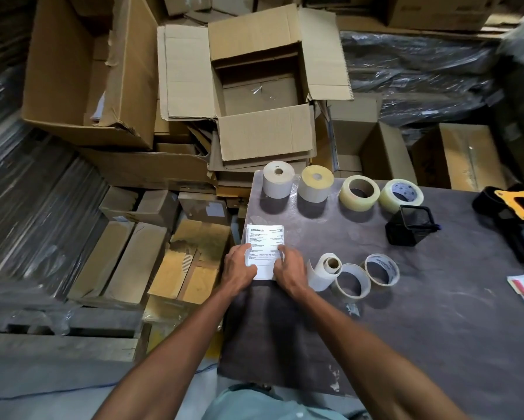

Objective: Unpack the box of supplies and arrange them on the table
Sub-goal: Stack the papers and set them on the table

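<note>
Both hands, left hand (240, 266) and right hand (291, 266), grip a stack of printed labels (264, 241) by its sides on the bench (406, 298), tape rolls (359, 193) nearby.

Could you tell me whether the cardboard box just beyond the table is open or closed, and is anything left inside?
Open: the cardboard box has all four flaps folded outward, and only its bare taped bottom shows inside.

Dim storeroom — flattened cartons (139, 262) and black plastic sheeting (421, 71) crowd a dark grey table (436, 328).
</note>
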